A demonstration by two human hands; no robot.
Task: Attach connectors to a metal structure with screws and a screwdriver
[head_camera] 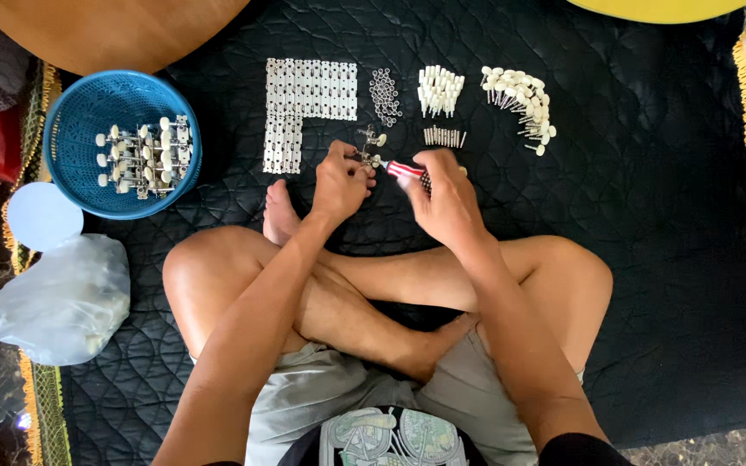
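I sit cross-legged on a black quilted mat [649, 259]. My left hand [338, 183] pinches a small metal tuning-peg assembly [370, 147] with white knobs. My right hand [447, 200] grips a screwdriver with a red and white handle [406, 170], whose tip points left at the assembly. Both hands meet just above my bare foot [280, 211].
Laid out on the mat beyond my hands: white metal plates [304, 99], small rings [383, 95], white knobs [439, 89], short screws [444, 136], white-headed pegs [521, 95]. A blue basket [88, 108] of finished assemblies stands left, with a plastic bag [62, 298] below it.
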